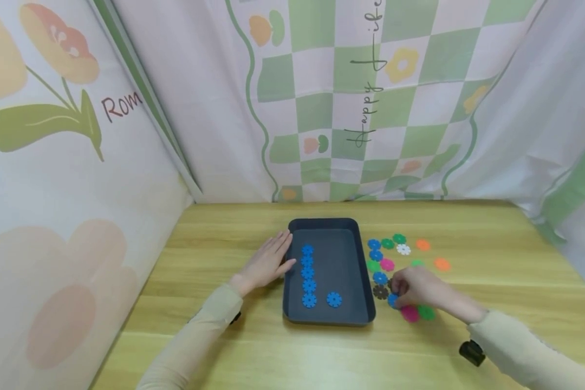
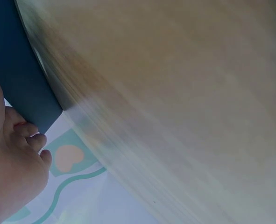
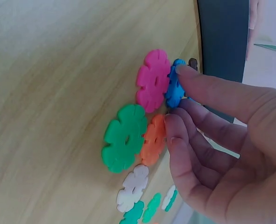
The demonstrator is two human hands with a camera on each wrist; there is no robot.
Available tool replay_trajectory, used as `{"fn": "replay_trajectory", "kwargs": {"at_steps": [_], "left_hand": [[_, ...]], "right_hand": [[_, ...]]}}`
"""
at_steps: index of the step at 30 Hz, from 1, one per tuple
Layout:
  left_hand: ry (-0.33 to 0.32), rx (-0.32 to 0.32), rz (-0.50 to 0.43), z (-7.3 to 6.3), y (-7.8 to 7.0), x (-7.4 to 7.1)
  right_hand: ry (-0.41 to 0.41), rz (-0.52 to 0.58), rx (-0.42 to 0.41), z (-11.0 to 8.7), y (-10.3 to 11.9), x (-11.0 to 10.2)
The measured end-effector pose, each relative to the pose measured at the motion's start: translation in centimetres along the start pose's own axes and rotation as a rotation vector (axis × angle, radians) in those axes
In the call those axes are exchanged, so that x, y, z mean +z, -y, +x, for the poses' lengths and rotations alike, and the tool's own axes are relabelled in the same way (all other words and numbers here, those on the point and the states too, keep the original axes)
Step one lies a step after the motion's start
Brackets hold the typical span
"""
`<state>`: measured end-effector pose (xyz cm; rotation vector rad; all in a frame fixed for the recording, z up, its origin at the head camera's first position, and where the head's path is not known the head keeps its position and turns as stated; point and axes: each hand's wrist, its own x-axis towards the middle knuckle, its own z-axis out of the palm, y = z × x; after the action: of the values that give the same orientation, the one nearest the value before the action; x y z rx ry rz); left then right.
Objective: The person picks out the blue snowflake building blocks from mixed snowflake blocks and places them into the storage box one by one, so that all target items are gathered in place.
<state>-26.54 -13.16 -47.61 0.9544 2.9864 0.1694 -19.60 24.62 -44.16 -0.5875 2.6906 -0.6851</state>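
Note:
My left hand (image 1: pixel 265 261) rests on the left rim of a dark grey tray (image 1: pixel 338 260), its fingers straight. Inside the tray, a column of several blue flower-shaped discs (image 1: pixel 307 272) runs along the left side, and a single blue disc (image 1: pixel 333 299) lies apart to the right. My right hand (image 1: pixel 419 288) is over the loose discs beside the tray. Its thumb and fingertips pinch a blue flower-shaped disc (image 3: pixel 176 84) low at the table. Touching that one is a pink disc (image 3: pixel 153 80); a green disc (image 3: pixel 125 138) and an orange disc (image 3: pixel 153 140) lie close by.
More loose discs are spread right of the tray, among them a white disc (image 1: pixel 403 249), a brown disc (image 1: pixel 381 292) and an orange disc (image 1: pixel 442 264). The wooden table (image 1: pixel 224 233) ends at a patterned curtain (image 1: pixel 361 108) behind and a printed cloth (image 1: pixel 92 179) on the left.

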Motion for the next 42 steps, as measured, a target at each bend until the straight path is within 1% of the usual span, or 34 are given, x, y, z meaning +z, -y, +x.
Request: {"fn": "replay_trajectory", "kwargs": {"at_steps": [8, 13, 16, 20, 24, 31, 35, 38, 42], "left_hand": [[0.005, -0.002, 0.011, 0.0, 0.0, 0.1], [0.011, -0.006, 0.016, 0.1, 0.0, 0.1], [0.005, -0.003, 0.01, 0.0, 0.0, 0.1], [-0.011, 0.002, -0.003, 0.0, 0.0, 0.1], [-0.01, -0.003, 0.001, 0.0, 0.0, 0.2], [-0.005, -0.006, 0.004, 0.0, 0.1, 0.2], [-0.002, -0.007, 0.007, 0.0, 0.1, 0.3], [-0.004, -0.004, 0.007, 0.0, 0.1, 0.3], [-0.007, -0.001, -0.003, 0.0, 0.1, 0.1]], "right_hand": [[0.041, 0.047, -0.003, 0.0, -0.4, 0.0], [0.058, 0.08, -0.028, 0.0, -0.6, -0.1], [0.06, 0.102, -0.052, 0.1, -0.4, -0.5], [0.024, 0.108, -0.102, 0.4, 0.0, -1.3], [-0.007, 0.095, -0.147, 0.9, 0.7, -2.2], [-0.019, 0.098, -0.162, 2.4, 2.6, -3.5], [-0.025, 0.065, -0.147, 3.2, 3.8, -3.8], [-0.007, 0.086, -0.117, 3.9, 4.6, -3.8], [0.016, 0.126, -0.126, 4.9, 5.5, -3.4]]}}
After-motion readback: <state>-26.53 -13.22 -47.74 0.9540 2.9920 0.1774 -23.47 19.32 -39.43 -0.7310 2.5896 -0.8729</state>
